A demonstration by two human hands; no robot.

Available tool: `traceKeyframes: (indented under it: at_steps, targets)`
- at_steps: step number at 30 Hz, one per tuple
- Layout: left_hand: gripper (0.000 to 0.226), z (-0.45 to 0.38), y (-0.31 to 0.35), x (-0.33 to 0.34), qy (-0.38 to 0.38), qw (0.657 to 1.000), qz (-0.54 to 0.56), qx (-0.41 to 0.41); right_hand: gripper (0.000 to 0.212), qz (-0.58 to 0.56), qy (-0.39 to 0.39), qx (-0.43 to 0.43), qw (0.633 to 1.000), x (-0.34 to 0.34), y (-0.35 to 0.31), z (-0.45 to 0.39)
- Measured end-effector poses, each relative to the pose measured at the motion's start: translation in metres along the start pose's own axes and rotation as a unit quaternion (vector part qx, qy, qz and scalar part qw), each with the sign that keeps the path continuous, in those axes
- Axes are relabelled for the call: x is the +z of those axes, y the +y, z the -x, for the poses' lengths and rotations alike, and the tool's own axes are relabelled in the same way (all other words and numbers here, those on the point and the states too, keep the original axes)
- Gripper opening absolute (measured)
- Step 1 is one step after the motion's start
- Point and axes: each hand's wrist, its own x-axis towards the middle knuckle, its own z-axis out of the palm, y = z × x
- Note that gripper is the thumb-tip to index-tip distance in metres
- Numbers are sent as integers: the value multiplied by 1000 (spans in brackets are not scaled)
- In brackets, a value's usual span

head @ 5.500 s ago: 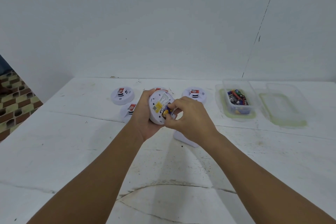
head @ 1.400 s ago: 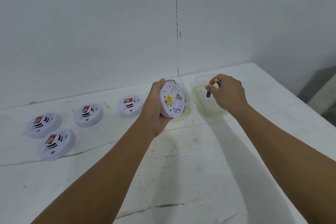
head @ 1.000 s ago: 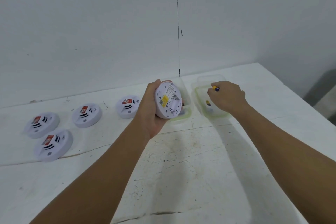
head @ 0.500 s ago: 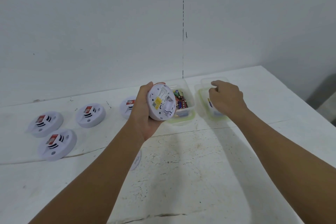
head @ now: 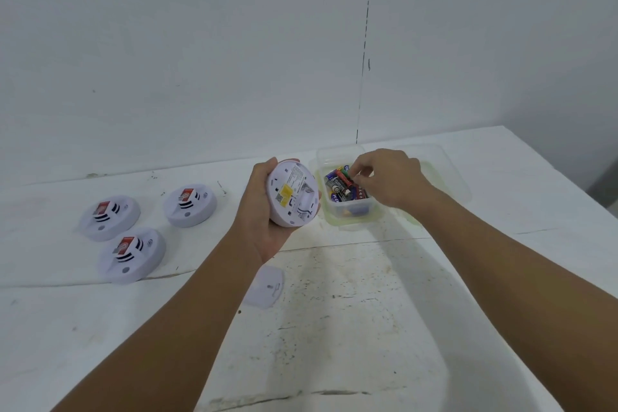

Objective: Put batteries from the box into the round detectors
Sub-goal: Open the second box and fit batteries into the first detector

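Head view: right hand (head: 389, 177) among batteries (head: 341, 186)

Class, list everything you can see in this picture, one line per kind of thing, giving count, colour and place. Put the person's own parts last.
Detectors on the table: 3, white with red labels, at the left.
Held detector: 1, white with a yellow sticker, back facing the camera, in the left hand.
Loose cover: 1, white, on the table under the left forearm.
Battery box: 1, clear plastic, right of the held detector.
Batteries: several, mixed colours, inside the box; count unclear.
Box lid: 1, clear, behind the right hand.
Table: 1, white, scuffed.
Wall: white.
Left hand: holds the detector.
Right hand: fingers reach into the box.
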Motion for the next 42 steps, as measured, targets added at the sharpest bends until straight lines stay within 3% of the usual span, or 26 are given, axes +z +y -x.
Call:
traceKeyframes:
  at_steps: [4, 10, 14, 30, 37, 42]
  targets:
    - [37, 2, 2, -2, 7, 1000, -3, -5, 21, 39, -68, -9, 997, 9, -13, -13]
    - [37, 1, 6, -5, 14, 1000, 5, -16, 16, 76, -102, -21, 992, 26, -25, -28]
    - [36, 0, 7, -5, 22, 1000, 6, -22, 10, 78, -85, -30, 993, 33, -25, -33]
    - [36, -3, 6, -9, 32, 999, -5, -24, 16, 207, -138, -41, 968, 33, -32, -41]
    - [36, -1, 7, -9, 39, 999, 1, -28, 14, 191, -144, -39, 970, 33, -34, -40]
    - [37, 1, 8, -7, 31, 999, -1, -23, 19, 114, -130, -34, 984, 33, -34, -40]
